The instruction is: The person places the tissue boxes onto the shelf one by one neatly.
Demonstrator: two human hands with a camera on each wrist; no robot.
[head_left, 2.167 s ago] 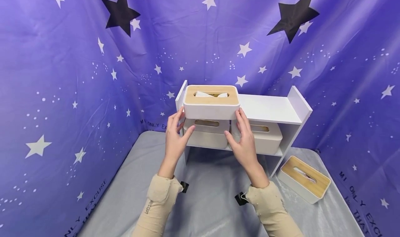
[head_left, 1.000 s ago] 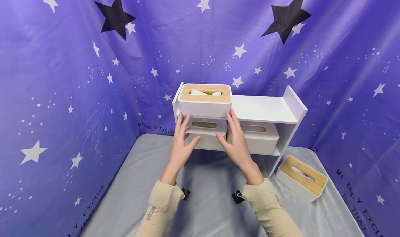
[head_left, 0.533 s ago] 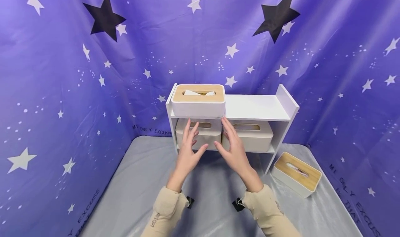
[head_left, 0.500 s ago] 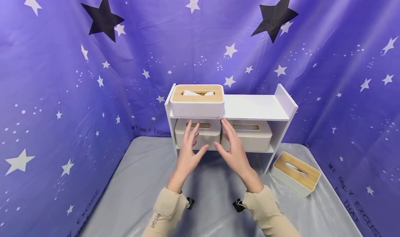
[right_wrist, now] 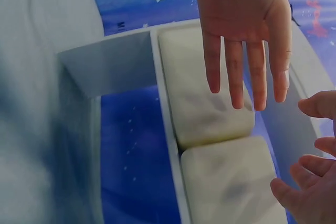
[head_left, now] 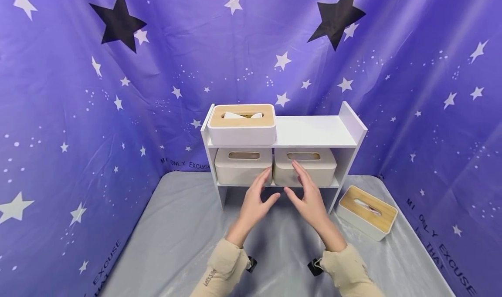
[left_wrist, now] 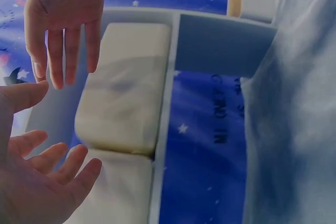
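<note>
A white tissue box with a wooden lid (head_left: 241,136) stands at the left end of the upper board of a white two-tier shelf (head_left: 317,131); white tissue shows in its slot. Below, a left pale box (head_left: 237,173) and a right pale box (head_left: 325,171) sit side by side, each with a slotted top. My left hand (head_left: 252,207) and right hand (head_left: 311,203) hover apart in front of the lower tier, fingers extended, holding nothing. The left wrist view shows both, left hand (left_wrist: 44,187) and right hand (left_wrist: 65,11), with no object between them.
Another wood-lidded tissue box (head_left: 357,221) lies at an angle on the grey cloth (head_left: 157,231), right of the shelf. Behind and at both sides hangs a purple curtain (head_left: 196,48) with stars. The upper board's right end has an upright side panel (head_left: 352,120).
Both hands have let go of the upper tissue box, which now stands on the top board. They have drawn back, down and rightward. The head view has shifted too.
</note>
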